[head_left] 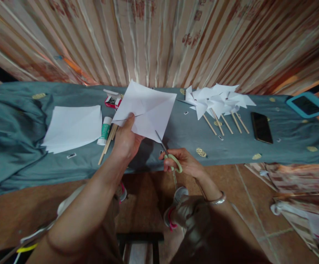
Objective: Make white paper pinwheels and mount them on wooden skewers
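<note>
A square white sheet of paper (151, 101) with creases and a slit at its left side is held up by my left hand (127, 137), thumb on top and fingers beneath. My right hand (182, 161) grips scissors (176, 163) with pale green handles. The scissor blades lie at the paper's lower right corner, one over the sheet. Just left of my left hand are wooden sticks (108, 145), partly hidden, and a green and white glue stick (104, 131). Behind the paper's left edge sits an open red box (113, 101) with small dark items inside.
A stack of white paper (73, 126) lies at the left. Several white paper pinwheels (220, 99) on sticks lie at the right, beside a dark phone (261, 127) and a blue-framed tablet (308, 104). A teal cloth (159, 161) covers the table; a curtain (159, 44) hangs behind.
</note>
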Demonstrator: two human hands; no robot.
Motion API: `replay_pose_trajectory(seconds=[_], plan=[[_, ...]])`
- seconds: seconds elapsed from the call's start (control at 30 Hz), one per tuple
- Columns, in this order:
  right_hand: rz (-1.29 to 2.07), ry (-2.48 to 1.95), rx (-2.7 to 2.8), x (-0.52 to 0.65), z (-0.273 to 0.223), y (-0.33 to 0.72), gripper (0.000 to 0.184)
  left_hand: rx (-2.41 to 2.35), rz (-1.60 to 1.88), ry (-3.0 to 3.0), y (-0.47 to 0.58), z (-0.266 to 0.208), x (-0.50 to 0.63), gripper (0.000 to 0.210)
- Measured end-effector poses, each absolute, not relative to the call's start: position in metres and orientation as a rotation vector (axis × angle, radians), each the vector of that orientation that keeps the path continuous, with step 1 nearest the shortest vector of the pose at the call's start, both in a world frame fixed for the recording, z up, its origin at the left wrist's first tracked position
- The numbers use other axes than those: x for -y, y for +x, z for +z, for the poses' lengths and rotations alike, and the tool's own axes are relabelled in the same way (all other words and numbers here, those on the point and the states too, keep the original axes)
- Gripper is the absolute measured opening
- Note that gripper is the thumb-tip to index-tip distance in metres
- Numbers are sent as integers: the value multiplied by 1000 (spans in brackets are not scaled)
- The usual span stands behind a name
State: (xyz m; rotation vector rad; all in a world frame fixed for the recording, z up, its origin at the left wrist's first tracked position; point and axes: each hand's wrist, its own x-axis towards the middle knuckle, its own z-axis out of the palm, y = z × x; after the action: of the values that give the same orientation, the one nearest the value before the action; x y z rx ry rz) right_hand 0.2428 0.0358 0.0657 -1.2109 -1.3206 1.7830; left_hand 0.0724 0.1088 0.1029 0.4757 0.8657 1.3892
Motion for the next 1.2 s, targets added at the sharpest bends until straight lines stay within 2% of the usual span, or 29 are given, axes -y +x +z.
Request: replay_pose_trajectory(seconds=[0.13, 0.27, 0.93, 1.2], plan=[[1791, -1207, 1313, -36, 66, 243, 49, -835, 1416, 484, 72, 101, -109, 38], [1804, -1211, 1312, -36, 65, 243, 49, -851, 1417, 478, 73, 101, -110, 34], [1713, -1215, 1372, -35, 67, 244, 56, -848, 1309, 650, 78, 92, -101, 41], [1670, -1249, 1412, -34, 70, 245, 53, -842, 1345, 643, 77, 93, -103, 44]])
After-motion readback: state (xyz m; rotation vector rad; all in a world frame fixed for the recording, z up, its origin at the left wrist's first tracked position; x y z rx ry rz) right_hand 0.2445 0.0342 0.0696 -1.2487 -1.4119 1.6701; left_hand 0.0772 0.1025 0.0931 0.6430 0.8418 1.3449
